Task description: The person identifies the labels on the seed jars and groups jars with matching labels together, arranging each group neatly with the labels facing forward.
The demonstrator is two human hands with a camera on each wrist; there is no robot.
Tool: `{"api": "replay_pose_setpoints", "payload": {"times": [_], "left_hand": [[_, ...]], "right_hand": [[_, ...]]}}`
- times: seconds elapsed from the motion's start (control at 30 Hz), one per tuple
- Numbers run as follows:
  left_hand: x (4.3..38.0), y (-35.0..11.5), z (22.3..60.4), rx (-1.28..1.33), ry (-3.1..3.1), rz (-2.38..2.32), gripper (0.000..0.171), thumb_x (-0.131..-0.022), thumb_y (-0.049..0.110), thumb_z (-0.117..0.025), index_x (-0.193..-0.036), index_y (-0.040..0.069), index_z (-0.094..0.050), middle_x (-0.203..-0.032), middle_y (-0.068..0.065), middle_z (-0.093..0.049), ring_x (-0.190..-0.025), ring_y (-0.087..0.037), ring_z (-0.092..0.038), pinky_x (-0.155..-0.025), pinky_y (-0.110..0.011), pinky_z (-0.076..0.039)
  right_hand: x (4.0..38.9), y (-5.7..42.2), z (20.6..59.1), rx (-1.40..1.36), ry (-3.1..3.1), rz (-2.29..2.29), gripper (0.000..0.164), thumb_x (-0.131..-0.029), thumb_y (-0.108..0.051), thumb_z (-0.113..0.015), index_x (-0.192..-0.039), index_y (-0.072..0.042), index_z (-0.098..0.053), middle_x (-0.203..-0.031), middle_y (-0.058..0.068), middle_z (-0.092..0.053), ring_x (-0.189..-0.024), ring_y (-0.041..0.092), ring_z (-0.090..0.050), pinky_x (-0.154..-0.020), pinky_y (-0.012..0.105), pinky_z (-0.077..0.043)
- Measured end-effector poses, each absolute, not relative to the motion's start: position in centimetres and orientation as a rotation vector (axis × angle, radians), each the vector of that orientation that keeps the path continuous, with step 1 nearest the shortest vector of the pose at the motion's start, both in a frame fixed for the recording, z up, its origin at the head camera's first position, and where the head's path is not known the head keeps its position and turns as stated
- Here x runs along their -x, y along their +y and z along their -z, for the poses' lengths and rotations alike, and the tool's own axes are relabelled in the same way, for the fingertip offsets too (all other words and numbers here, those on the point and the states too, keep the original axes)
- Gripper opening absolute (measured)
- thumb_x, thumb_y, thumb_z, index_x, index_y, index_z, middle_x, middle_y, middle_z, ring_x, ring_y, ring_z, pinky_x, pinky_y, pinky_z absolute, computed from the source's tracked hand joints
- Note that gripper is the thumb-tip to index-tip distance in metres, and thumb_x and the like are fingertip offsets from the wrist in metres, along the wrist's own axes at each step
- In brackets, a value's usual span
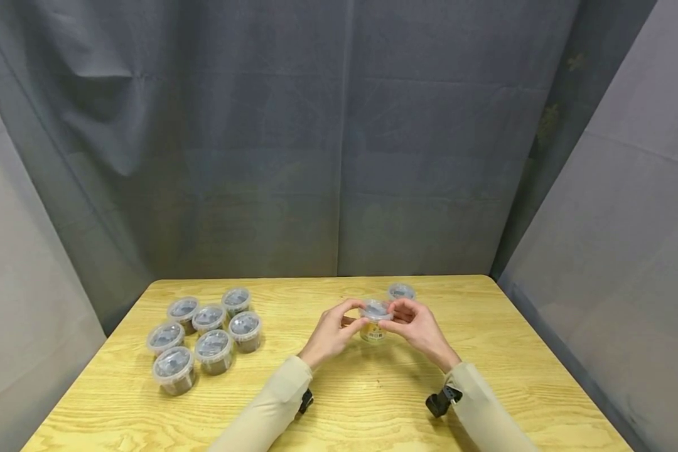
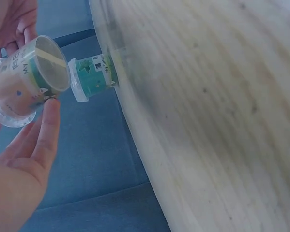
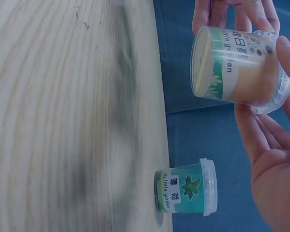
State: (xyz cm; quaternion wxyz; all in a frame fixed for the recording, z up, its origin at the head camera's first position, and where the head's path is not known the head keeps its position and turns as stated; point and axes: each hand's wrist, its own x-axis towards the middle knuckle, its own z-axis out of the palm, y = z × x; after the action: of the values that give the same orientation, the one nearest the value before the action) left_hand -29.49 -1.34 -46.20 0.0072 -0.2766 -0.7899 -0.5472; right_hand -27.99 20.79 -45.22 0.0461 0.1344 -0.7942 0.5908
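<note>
A clear plastic cup with a lid and a printed label (image 1: 373, 331) is held off the table between both hands. My left hand (image 1: 329, 334) grips its left side with thumb and fingers; my right hand (image 1: 421, 328) grips the right side. In the right wrist view, the cup (image 3: 232, 67) is tilted with its bottom toward the tabletop, and brown contents show through the wall. Behind it stands a lidded cup with a green label and a leaf picture (image 3: 186, 189), upright on the table, touched by neither hand.
Several similar lidded cups with dark contents (image 1: 213, 351) stand grouped on the left of the wooden table (image 1: 339, 408). A grey curtain (image 1: 260, 157) hangs behind the table's far edge, and a pale panel (image 1: 616, 251) stands along the right side.
</note>
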Motion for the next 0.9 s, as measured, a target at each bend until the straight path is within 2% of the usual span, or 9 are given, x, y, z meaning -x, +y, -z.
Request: {"api": "replay_pose_setpoints", "payload": {"times": [0.23, 0.57, 0.9], "left_hand": [[29.5, -0.9, 46.4, 0.89, -2.513, 1.676, 0.025, -0.096, 0.034, -0.062, -0.119, 0.025, -0.06, -0.14, -0.007, -0.056, -0.107, -0.026, -0.069, -0.081, -0.03, -0.06], [29.4, 0.3, 47.0, 0.948, -2.603, 1.556, 0.018, -0.094, 0.028, -0.066, -0.111, 0.021, -0.063, -0.125, -0.006, -0.066, -0.104, -0.022, -0.07, -0.081, -0.024, -0.059], [29.8, 2.0, 47.4, 0.925, -2.671, 1.481, 0.015, -0.094, 0.026, -0.067, -0.108, 0.022, -0.065, -0.127, -0.002, -0.066, -0.103, -0.016, -0.069, -0.078, -0.019, -0.056]], "right_hand": [[27.5, 21.3, 45.1, -0.407, -2.488, -1.748, 0.032, -0.083, -0.019, -0.08, -0.099, 0.0, -0.059, -0.126, 0.019, -0.065, -0.114, 0.033, -0.064, -0.087, 0.029, -0.058], [27.6, 23.4, 47.1, -0.354, -2.611, -1.63, 0.034, -0.08, -0.029, -0.082, -0.096, -0.007, -0.061, -0.124, 0.012, -0.066, -0.114, 0.029, -0.064, -0.091, 0.038, -0.057], [28.1, 25.1, 48.0, -0.369, -2.641, -1.603, 0.034, -0.079, -0.028, -0.083, -0.093, -0.006, -0.062, -0.129, 0.015, -0.064, -0.115, 0.032, -0.064, -0.09, 0.034, -0.058]]}}
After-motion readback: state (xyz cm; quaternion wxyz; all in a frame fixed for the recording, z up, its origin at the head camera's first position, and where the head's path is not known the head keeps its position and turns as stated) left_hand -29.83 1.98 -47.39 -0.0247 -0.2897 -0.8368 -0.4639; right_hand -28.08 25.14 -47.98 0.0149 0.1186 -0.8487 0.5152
